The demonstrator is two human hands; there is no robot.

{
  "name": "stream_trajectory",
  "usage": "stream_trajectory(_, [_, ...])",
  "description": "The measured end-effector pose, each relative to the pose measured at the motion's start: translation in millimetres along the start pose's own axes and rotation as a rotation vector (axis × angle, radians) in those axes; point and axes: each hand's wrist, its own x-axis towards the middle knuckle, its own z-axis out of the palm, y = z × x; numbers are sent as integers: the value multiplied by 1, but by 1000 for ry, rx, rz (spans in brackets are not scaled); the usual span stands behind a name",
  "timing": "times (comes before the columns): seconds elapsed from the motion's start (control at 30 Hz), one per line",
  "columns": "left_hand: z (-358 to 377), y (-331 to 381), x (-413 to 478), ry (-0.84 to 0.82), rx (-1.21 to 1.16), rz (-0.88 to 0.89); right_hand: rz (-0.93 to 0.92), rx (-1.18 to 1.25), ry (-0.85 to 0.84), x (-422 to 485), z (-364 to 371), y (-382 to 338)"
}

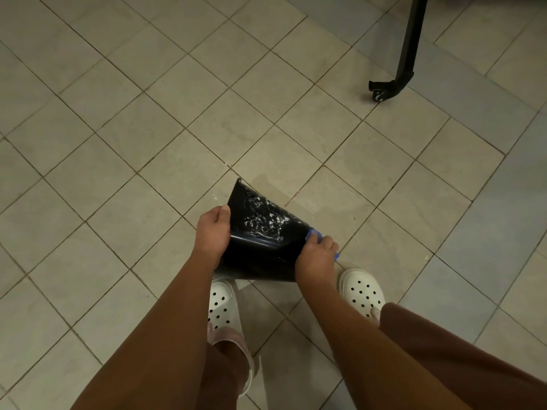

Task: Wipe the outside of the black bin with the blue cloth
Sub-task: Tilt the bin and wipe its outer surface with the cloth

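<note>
Black bin [260, 232]: left hand [211, 232] is gripping its side, right hand [315, 258] is clutching blue cloth [313, 233] against it; smeared wall could slip.

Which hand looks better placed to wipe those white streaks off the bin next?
Probably the right hand: it holds the crumpled blue cloth against the tilted black plastic bin, beside the white streaks. The left hand grips the bin's other side, steadying it.
</note>
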Motion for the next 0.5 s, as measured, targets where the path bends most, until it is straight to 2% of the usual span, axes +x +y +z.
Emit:
stream_trajectory(0.1, [0, 0, 1, -4, 1, 10, -179, -15, 64, -1, 3, -10])
stream_trajectory(0.17, [-1, -1, -1, -4, 2, 13, -219, 21, 43, 11, 1, -11])
stream_trajectory(0.37, [-2, -3, 0, -4, 5, 9, -19, 18, -18, 16, -5, 4])
stream_trajectory(0.5, [-1, -1, 0, -12, -2, 10, -181, 47, 43, 9, 0, -8])
